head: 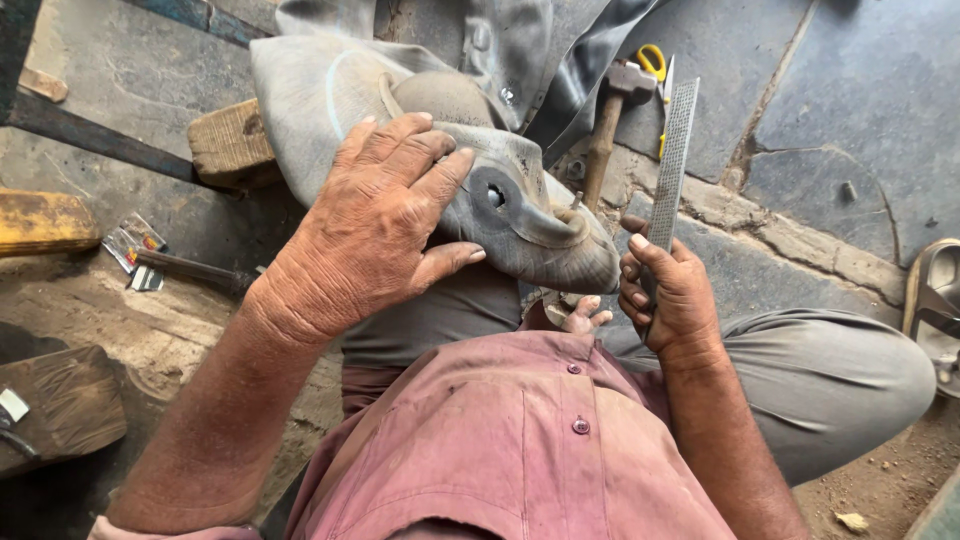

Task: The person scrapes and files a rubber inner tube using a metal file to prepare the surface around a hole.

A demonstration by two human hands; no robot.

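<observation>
The left hand [385,225] lies flat and spread on a grey rubber inner tube [510,200] draped over the person's knee, pinning it beside a small hole. The right hand [672,300] is closed around a flat metal rasp [672,160], blade up, apart from the rubber. The patch area looks dull; no patch shows. A hammer [610,120], yellow-handled scissors [655,65] and a wooden block [230,145] lie on the stone floor beyond.

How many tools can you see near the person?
3: a metal file in the right hand, a hammer on the stone floor, yellow-handled scissors behind it. Others may be hidden.
</observation>
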